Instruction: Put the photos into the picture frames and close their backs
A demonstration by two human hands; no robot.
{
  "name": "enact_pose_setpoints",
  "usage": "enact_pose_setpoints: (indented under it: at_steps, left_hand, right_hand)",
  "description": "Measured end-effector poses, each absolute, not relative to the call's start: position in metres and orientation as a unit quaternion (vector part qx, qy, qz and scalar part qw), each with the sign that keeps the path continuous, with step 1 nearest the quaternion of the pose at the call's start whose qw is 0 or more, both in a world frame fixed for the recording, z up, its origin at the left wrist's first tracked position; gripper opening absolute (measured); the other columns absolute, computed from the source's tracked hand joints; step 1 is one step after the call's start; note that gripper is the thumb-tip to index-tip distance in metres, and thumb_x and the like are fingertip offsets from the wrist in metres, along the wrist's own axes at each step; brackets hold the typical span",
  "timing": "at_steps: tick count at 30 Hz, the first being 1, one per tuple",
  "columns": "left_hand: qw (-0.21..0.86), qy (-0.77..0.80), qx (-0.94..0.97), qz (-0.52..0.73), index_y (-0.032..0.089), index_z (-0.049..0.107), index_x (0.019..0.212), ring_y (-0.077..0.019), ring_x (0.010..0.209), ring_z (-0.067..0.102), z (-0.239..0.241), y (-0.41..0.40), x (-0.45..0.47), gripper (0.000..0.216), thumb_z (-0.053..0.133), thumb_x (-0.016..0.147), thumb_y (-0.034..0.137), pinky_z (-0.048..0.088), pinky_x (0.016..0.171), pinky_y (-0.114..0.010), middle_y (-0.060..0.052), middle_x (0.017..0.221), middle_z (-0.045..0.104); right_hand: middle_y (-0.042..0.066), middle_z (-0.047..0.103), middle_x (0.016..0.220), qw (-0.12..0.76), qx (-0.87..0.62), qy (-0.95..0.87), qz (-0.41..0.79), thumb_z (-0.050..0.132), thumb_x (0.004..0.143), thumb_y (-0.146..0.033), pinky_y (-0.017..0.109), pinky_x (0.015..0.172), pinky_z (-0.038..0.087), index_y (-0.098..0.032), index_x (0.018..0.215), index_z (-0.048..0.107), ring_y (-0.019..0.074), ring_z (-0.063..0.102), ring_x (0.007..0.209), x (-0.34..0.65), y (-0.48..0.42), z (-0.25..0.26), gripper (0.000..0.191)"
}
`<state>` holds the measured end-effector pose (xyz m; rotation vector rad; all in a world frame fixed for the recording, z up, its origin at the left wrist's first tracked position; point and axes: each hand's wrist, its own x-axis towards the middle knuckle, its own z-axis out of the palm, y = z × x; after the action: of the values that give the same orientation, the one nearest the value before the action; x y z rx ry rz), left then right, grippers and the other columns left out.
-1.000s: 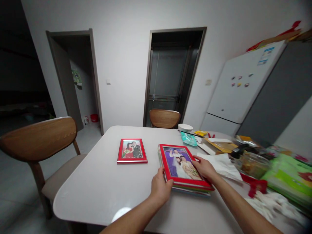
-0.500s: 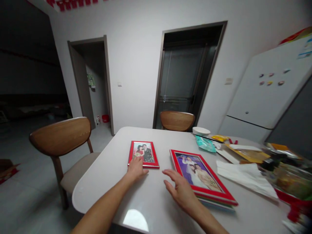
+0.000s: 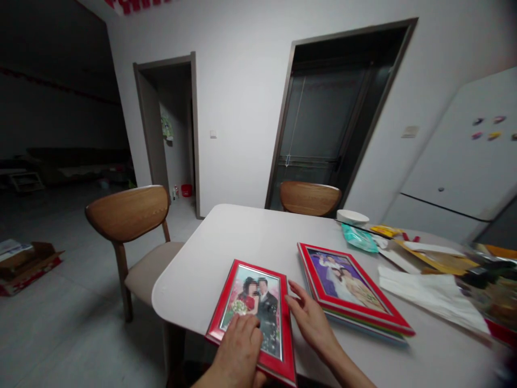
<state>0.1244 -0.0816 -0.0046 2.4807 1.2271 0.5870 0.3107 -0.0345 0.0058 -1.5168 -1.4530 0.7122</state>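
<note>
Clasped a red-framed photo by its near end in the left hand, over the white table's near edge, with its long axis pointing away; touched its right side with the loosely spread right hand; had tabletop beyond, stacked frames just rightward.

Picture frame, lower centre: red border, silver inner edge; photo pale blue, pink, red, dark grey. Framed photo right of centre: red border, purple backdrop. Worktop: plain white. Chair back, left: brown wood grain. Packet: teal.
</note>
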Motion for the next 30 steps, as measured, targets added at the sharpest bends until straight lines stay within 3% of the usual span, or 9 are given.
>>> enact_pose_setpoints:
  at_steps: [6, 12, 15, 18, 22, 30]
  left_hand:
    - [0.266, 0.431, 0.774, 0.379, 0.018, 0.048, 0.088, -0.0249, 0.108, 0.042, 0.029, -0.089, 0.115, 0.033, 0.056, 0.057, 0.011, 0.034, 0.092, -0.037, -0.010, 0.116, 0.048]
    - [0.400, 0.414, 0.596, 0.559, 0.021, 0.019, 0.124, -0.0188, 0.114, 0.039, 0.045, -0.099, 0.107, 0.057, 0.045, 0.073, 0.017, 0.035, 0.093, -0.032, -0.009, 0.126, 0.040]
    - [0.385, 0.436, 0.551, 0.598, 0.020, 0.020, 0.125, -0.0200, 0.117, 0.035, 0.038, -0.095, 0.103, 0.056, 0.045, 0.076, 0.024, 0.031, 0.096, -0.031, -0.007, 0.129, 0.036]
    - [0.396, 0.460, 0.522, 0.599, 0.016, 0.022, 0.124, -0.0208, 0.114, 0.039, 0.020, -0.088, 0.096, 0.058, 0.048, 0.074, 0.027, 0.033, 0.095, -0.031, -0.009, 0.126, 0.039]
    - [0.391, 0.515, 0.548, 0.530, 0.012, 0.026, 0.122, -0.0218, 0.110, 0.043, -0.002, -0.084, 0.088, 0.060, 0.052, 0.069, 0.026, 0.034, 0.094, -0.034, -0.012, 0.121, 0.045]
    - [0.271, 0.585, 0.657, 0.391, 0.013, 0.033, 0.123, -0.0266, 0.120, 0.028, -0.012, -0.083, 0.078, 0.060, 0.054, 0.069, 0.028, 0.022, 0.100, -0.044, -0.012, 0.126, 0.040]
  right_hand:
    - [0.011, 0.050, 0.118, 0.487, -0.585, -0.572, 0.305, 0.041, 0.074, -0.042, 0.033, 0.087, 0.041, -0.015, 0.113, 0.047, 0.0204, 0.049, 0.105, 0.306, -0.042, 0.020, 0.048]
    - [0.010, 0.052, 0.115, 0.438, -0.537, -0.653, 0.305, 0.042, 0.074, -0.041, 0.035, 0.085, 0.042, -0.017, 0.112, 0.049, 0.0200, 0.050, 0.102, 0.272, -0.049, 0.023, 0.045]
    - [0.009, 0.050, 0.118, 0.405, -0.522, -0.701, 0.269, 0.042, 0.075, -0.039, 0.036, 0.092, 0.035, -0.019, 0.113, 0.048, 0.0194, 0.045, 0.108, 0.259, -0.050, 0.018, 0.044]
    - [0.010, 0.047, 0.120, 0.356, -0.536, -0.733, 0.221, 0.044, 0.074, -0.038, 0.037, 0.097, 0.029, -0.018, 0.113, 0.049, 0.0202, 0.040, 0.112, 0.257, -0.049, 0.011, 0.045]
    - [0.013, 0.047, 0.119, 0.290, -0.568, -0.755, 0.152, 0.044, 0.074, -0.036, 0.038, 0.095, 0.030, -0.016, 0.111, 0.052, 0.0228, 0.042, 0.110, 0.262, -0.048, 0.003, 0.043]
    - [0.010, 0.052, 0.113, 0.257, -0.573, -0.773, 0.093, 0.047, 0.072, -0.033, 0.040, 0.090, 0.032, -0.022, 0.105, 0.056, 0.0236, 0.045, 0.104, 0.269, -0.047, -0.003, 0.036]
